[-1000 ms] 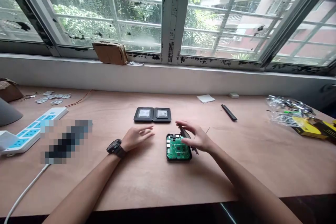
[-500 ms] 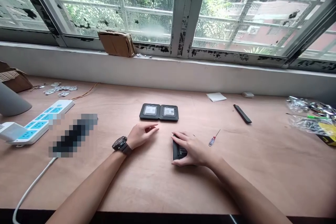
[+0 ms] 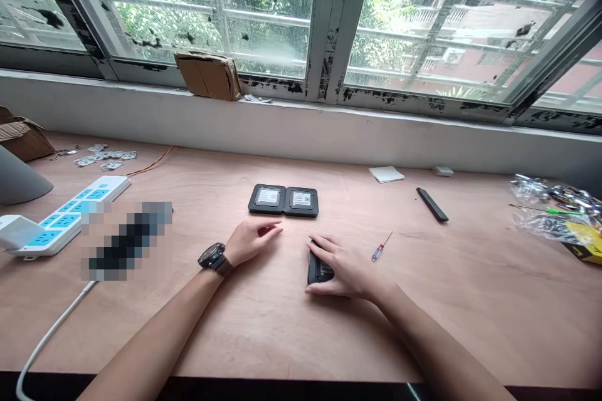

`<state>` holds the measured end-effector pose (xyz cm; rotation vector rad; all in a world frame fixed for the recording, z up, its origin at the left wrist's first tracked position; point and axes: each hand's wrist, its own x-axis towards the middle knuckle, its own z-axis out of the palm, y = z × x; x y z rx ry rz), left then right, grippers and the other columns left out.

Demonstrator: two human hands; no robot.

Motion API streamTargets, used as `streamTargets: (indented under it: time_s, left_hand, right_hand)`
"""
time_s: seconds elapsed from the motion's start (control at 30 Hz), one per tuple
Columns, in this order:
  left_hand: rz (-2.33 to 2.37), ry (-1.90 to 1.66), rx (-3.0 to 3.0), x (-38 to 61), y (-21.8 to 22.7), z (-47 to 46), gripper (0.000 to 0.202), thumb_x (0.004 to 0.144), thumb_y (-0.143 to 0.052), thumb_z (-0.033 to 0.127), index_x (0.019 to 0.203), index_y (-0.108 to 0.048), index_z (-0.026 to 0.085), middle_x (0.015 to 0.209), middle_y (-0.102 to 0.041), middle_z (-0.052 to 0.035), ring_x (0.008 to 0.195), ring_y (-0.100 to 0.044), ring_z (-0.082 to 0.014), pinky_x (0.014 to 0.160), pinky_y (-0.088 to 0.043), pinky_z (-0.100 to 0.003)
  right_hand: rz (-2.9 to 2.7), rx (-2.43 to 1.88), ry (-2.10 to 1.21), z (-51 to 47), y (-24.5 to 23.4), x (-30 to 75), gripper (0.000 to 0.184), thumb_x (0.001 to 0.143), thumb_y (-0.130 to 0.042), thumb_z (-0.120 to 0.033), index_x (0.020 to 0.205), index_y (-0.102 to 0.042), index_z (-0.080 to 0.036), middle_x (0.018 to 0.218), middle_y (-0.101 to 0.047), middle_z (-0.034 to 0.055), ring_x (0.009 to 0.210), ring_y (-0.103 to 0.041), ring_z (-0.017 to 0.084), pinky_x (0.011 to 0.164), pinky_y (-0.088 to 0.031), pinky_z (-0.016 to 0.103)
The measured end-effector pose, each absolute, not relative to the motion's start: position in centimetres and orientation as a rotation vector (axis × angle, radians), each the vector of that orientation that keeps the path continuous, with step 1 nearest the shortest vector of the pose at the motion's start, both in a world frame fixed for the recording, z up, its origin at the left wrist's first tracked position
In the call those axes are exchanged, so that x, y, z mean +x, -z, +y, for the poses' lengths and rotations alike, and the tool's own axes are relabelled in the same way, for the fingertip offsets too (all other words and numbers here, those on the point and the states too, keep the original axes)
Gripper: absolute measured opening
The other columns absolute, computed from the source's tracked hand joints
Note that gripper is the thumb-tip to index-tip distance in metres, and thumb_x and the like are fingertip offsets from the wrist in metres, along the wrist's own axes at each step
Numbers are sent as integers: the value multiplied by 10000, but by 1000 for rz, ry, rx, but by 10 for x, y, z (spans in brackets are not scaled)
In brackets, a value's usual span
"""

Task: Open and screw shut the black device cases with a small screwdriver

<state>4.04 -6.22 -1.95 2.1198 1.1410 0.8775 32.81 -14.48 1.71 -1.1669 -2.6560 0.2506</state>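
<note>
Plywood desk (image 3: 263, 332), lower centre: black device case (image 3: 318, 270) under R hand (image 3: 345, 267), fingers & thumb spread across it, lightly clasping. Likely light, stiff, slick; hold by long edges. L hand (image 3: 254, 241) loosely open, empty, just left of it.

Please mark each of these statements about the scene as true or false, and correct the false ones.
1. The right hand rests on a black device casing. True.
2. The wristwatch is on the right wrist. False: it is on the left wrist.
3. The left hand grips a small screwdriver. False: it holds nothing, and the screwdriver lies on the table, apart from both hands.
4. A cardboard package sits on the window sill. True.
</note>
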Motion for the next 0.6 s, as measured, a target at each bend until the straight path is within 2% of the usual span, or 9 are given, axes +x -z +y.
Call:
streamTargets:
  time_s: [0.2, 0.4, 0.6]
  left_hand:
    - [1146, -890, 2141, 41, 21, -63, 356, 962, -615, 455, 1221, -728, 238, 1087, -777, -58, 938, -739, -225, 820, -570, -323]
    - [1145, -907, 2140, 42, 20, -64, 347, 957, -621, 450, 1203, -736, 234, 1079, -780, -57, 918, -744, -222, 807, -573, -316]
    - [1133, -932, 2126, 42, 20, -64, 356, 956, -617, 460, 1197, -737, 228, 1091, -777, -60, 936, -742, -227, 813, -575, -319]
  right_hand:
    - [-2647, -1197, -156, -146, -19, 324, 839, 820, -667, -667, 1432, -535, -107, 1465, -546, 188, 1300, -531, 379, 1066, -485, 507]
    - [-2638, -1210, -87, -147, -20, 322, 845, 819, -632, -725, 1399, -555, -115, 1420, -585, 186, 1275, -545, 375, 1053, -494, 509]
    - [-2645, -1250, -56, -150, -22, 320, 756, 842, -630, -676, 1351, -589, -119, 1398, -598, 182, 1272, -541, 369, 1045, -493, 505]
